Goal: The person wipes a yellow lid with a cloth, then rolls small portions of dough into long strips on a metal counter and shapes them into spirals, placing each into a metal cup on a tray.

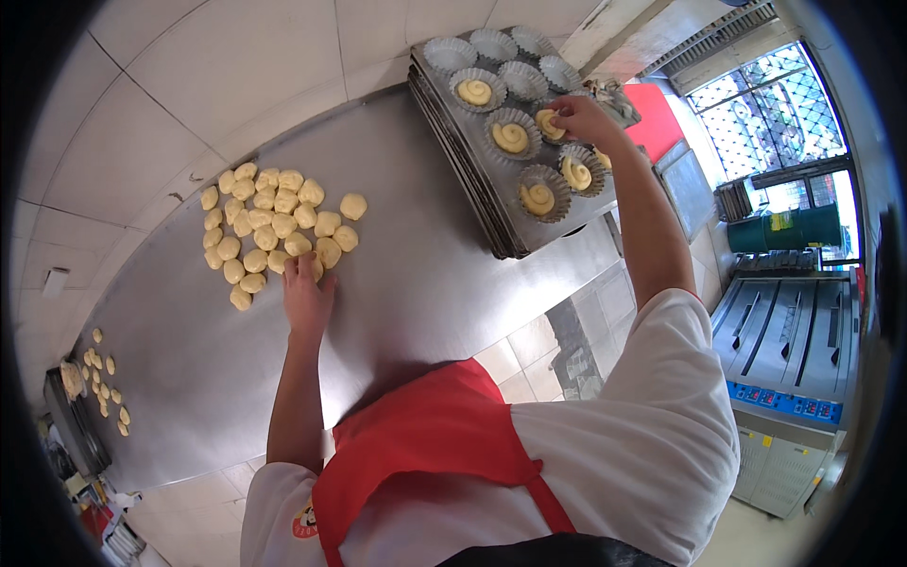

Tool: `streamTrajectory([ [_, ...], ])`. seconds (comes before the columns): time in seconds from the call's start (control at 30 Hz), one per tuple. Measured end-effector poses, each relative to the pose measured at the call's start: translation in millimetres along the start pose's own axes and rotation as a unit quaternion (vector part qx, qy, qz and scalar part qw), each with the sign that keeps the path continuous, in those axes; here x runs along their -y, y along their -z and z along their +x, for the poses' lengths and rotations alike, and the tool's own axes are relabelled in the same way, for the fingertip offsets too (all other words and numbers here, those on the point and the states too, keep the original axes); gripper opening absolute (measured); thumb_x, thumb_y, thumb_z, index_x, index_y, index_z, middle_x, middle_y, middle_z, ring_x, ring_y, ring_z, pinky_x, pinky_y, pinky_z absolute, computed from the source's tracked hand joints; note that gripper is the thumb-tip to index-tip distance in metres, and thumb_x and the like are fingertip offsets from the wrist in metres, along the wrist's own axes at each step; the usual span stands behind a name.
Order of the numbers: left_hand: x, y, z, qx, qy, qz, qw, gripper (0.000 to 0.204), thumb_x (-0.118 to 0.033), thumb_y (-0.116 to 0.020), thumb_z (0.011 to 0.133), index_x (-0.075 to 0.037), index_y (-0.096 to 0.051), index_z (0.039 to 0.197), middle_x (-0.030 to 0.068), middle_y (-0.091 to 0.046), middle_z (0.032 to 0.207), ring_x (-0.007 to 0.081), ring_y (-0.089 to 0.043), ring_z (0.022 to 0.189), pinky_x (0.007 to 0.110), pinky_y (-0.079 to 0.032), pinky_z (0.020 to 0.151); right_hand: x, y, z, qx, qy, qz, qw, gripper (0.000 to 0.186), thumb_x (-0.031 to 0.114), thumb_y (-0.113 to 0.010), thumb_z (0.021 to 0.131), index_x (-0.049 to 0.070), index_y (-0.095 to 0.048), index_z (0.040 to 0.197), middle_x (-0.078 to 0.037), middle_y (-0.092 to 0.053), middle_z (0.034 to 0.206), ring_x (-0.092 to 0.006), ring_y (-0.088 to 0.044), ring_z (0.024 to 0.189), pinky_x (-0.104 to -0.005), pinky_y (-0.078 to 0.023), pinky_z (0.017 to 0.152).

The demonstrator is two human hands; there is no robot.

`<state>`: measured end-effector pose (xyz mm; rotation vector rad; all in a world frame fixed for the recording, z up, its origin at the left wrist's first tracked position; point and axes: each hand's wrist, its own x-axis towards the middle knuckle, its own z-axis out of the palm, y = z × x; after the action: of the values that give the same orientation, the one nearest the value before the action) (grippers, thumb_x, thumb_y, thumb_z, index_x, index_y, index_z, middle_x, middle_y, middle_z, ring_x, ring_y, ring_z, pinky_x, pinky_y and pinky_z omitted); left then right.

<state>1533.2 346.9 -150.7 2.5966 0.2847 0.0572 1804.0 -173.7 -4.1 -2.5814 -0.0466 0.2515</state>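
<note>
My right hand [581,119] reaches over the stacked trays at the far right, its fingers closed on a coiled piece of dough [547,124] at a fluted tin. Nearby fluted tins hold more dough spirals, such as the dough spiral [510,138] just left of it and another spiral [538,199] nearer to me. On the steel table, my left hand [309,300] is at the near edge of a group of pale yellow dough balls [283,225]. Its fingers curl around one dough ball [316,269], partly hidden by them.
Several fluted tins without dough [451,55] stand at the far end of the top tray [510,236]. Smaller dough pieces [102,386] lie at the left end of the steel table [217,378]. A tiled wall [236,76] borders the far side; an oven [784,326] stands at right.
</note>
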Motion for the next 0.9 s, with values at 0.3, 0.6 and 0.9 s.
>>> streamTrajectory([
  [0.3,29,19,-25,0.007,-0.053,-0.264,0.963,0.036,-0.002,-0.076,0.091,-0.005,-0.065,0.125,0.0095,-0.070,0.109,0.0237,-0.071,0.089,0.034,-0.058,0.080,149,-121,-168,-0.109,0.126,0.100,0.981,0.032,0.026,-0.077,0.097,0.009,-0.077,0.124,-0.013,-0.077,0.110,-0.0267,-0.076,0.098,-0.0363,-0.060,0.086],
  [0.6,40,15,-165,0.124,-0.087,-0.251,0.956,0.027,-0.013,-0.075,0.098,-0.005,-0.069,0.123,0.0107,-0.072,0.118,0.0272,-0.069,0.103,0.043,-0.056,0.092,212,-316,-354,0.142,-0.011,0.151,0.978,0.040,0.013,-0.081,0.094,0.008,-0.073,0.132,-0.018,-0.068,0.134,-0.0275,-0.068,0.119,-0.0425,-0.056,0.095],
  [0.9,152,6,-224,-0.051,-0.075,-0.293,0.952,0.048,-0.019,-0.070,0.097,-0.006,-0.059,0.142,0.0220,-0.058,0.138,0.0429,-0.058,0.123,0.050,-0.049,0.107,164,-430,-363,0.028,0.151,-0.262,0.953,0.094,0.055,-0.049,0.108,-0.008,-0.015,0.168,-0.031,-0.013,0.176,-0.0495,-0.011,0.163,-0.0603,-0.014,0.131],
])
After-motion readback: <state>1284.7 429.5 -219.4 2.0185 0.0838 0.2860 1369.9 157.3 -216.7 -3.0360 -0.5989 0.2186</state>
